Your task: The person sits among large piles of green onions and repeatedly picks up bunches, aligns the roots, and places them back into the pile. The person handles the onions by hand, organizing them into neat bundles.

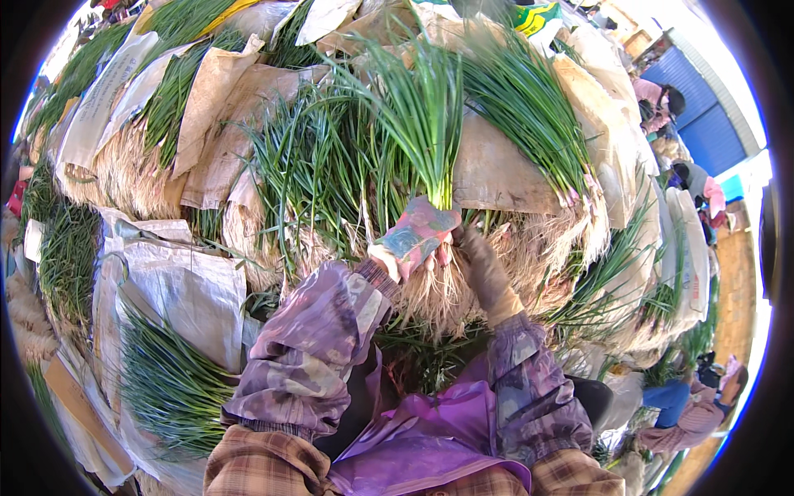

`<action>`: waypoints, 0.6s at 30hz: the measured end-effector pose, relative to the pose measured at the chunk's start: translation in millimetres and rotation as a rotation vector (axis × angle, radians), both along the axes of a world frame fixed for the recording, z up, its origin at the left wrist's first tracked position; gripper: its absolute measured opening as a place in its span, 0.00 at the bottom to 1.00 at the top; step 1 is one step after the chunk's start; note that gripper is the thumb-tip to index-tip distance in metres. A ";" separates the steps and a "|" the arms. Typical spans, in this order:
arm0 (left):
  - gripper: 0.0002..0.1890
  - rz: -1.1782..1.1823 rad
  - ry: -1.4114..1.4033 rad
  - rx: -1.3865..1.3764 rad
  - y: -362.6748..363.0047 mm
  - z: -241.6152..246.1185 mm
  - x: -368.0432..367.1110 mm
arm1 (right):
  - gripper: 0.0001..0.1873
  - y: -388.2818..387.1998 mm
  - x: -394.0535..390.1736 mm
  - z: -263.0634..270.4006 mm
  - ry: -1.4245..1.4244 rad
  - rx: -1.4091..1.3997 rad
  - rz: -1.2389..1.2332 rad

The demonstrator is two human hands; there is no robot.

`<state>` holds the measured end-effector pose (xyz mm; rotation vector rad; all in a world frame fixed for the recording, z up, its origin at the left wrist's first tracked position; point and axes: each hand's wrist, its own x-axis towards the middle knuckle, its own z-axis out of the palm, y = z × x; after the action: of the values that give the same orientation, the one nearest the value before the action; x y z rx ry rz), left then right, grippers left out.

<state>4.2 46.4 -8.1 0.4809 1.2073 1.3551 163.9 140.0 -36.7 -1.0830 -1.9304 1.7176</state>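
My left hand [425, 232], in a patterned cloth glove, is wrapped around the lower stems of a bunch of green onions [428, 130]. The leaves fan upward and away from me, while the pale roots [437, 294] hang below the fist. My right hand [482, 257], in a brown glove, is against the right side of the bunch at the bulbs. Its fingertips are partly hidden, so its grip is unclear. Left of the held bunch, loose green onions [322, 161] stand in a dense pile. Another bunch [533, 111] lies to the right across a tan woven sack [496, 167].
A white woven sack [183, 291] and a green onion bunch [173, 384] lie at my left. More sacks [217, 118] and bundles spread along the far side. A purple apron [428, 434] covers my lap. Several people, one in a pinkish top [682, 415], sit to the right.
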 end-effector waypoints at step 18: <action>0.15 -0.126 0.707 -0.174 16.2 -14.4 10.6 | 0.17 77.7 36.4 63.4 0.324 0.016 -0.644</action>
<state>14.9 62.7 -22.5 0.9402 1.8120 0.9779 200.3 217.7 26.7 -1.1658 -1.2152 1.3969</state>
